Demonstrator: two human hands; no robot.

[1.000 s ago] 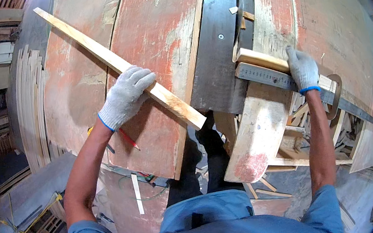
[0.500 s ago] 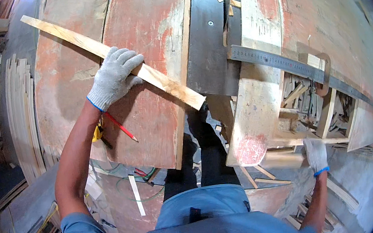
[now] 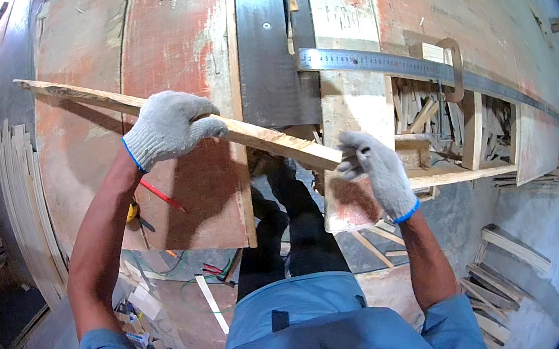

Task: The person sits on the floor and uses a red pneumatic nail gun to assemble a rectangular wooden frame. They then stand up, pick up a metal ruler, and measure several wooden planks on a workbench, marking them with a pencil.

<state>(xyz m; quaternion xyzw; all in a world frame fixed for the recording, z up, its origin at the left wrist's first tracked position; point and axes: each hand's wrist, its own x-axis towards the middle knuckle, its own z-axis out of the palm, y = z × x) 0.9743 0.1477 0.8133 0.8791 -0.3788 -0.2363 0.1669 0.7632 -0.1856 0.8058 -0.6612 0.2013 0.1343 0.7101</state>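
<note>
My left hand [image 3: 173, 125], in a white knit glove with a blue cuff, is closed around a long wooden strip [image 3: 274, 140]. The strip slants from the far left down toward the middle, above the worn red tabletop [image 3: 178, 44]. At its near right end, my gloved right hand [image 3: 377, 170] has its fingers curled and touching the wood. Below the left wrist, a red pencil [image 3: 163, 196] lies on the tabletop beside a yellow tool [image 3: 132, 211], mostly hidden by my forearm.
A steel ruler [image 3: 379, 62] crosses the right part of the bench, with a C-clamp [image 3: 454, 70] on it. Beneath is a wooden bin [image 3: 466, 175] of offcuts. A dark metal plate [image 3: 266, 45] runs between the boards. Wood strips [image 3: 26, 192] stack at left; pliers [image 3: 216, 270] lie below.
My right hand has come up and inward from the bin's front to the strip's near end. The strip's far end has dropped lower in view, and the view has shifted right.
</note>
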